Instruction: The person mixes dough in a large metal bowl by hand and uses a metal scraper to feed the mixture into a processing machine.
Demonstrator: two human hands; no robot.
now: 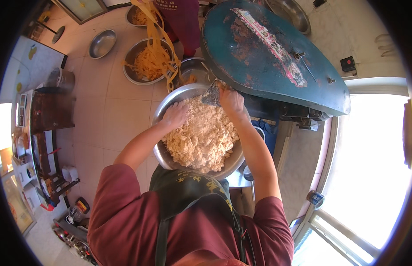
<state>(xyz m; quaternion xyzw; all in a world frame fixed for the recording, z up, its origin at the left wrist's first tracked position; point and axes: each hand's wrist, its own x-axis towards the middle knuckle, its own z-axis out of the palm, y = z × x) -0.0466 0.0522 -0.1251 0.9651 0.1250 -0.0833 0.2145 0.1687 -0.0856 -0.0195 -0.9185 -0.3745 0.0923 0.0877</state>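
Note:
A large steel bowl point(158, 150) in front of me is heaped with pale yellow, crumbly dough point(201, 135). My left hand point(176, 116) lies on the dough by the bowl's left rim, its fingers spread and partly sunk in the crumbs. At the far right of the bowl, my right hand point(231, 101) is closed around a dough scraper point(211, 95). Its flat grey blade, dusted with flour, rests at the dough's far edge. The scraper's grip is mostly hidden by my fingers.
A big green machine housing point(268, 48) overhangs the bowl's far right side. Beyond the bowl stand basins, one point(131, 48) holding wide yellow dough strips point(153, 60). Another person point(179, 20) is at the far side. An oval steel basin point(103, 44) sits on the tiled floor.

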